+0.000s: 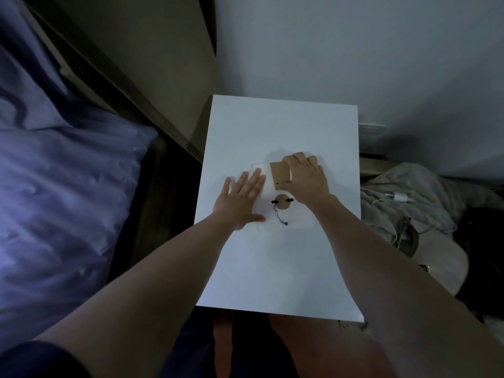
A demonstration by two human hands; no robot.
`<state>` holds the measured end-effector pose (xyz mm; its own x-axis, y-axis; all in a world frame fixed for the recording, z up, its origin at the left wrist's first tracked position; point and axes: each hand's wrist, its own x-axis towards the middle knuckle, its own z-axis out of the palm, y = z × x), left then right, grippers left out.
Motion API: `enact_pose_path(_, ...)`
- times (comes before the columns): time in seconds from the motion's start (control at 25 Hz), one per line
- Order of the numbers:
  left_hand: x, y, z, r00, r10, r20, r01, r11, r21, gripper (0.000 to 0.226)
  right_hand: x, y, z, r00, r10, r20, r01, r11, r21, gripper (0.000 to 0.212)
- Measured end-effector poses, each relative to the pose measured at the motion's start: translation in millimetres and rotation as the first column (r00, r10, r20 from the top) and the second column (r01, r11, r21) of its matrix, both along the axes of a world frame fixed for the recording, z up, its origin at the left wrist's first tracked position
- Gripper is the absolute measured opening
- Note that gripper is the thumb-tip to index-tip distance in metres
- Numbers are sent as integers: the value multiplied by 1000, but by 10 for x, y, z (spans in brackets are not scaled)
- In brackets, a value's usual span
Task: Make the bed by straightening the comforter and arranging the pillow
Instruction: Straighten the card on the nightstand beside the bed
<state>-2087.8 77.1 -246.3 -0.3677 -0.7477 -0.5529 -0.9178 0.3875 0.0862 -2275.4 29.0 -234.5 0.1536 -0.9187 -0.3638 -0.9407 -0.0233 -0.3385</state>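
A purple pillow (62, 186) lies at the left on the bed, next to the dark bed frame (152, 105); no comforter can be told apart in this dim view. Both my hands are over a white bedside table (272, 268), away from the bed. My left hand (241, 199) rests flat, fingers spread, on a white sheet (297, 223) lying on the table. My right hand (306, 180) grips a small brown card (278, 173) at its right edge. A brown round tag (282, 202) with a blue thread lies just below the card.
A white wall stands behind the table. To the right, a heap of light cloth (409, 214) carries a white charger and cable (395, 197) and a dark object. My legs show below the table's near edge.
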Motion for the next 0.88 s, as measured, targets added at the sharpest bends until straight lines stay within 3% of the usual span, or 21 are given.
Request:
enact_pose_path(0.36, 41, -28, -41, 999, -12, -33, 12, 1000, -6, 103, 82, 276, -92, 993, -115, 40, 122, 958, -259, 60)
enact_pose_path(0.6, 56, 37, -22, 990, -3, -144, -4, 999, -52, 97, -5, 628, -57, 948, -287, 140, 298, 952, -69, 83)
enact_pose_path(0.68, 91, 218, -27, 970, 71, -231, -88, 994, -65, 88, -54, 872, -46, 927, -352, 129, 363, 929, -73, 76)
enact_pose_path(0.88, 35, 795, -39, 899, 243, -363, -228, 970, 85, 70, 25, 1341, -52, 837, -500, 221, 516, 857, -14, 63)
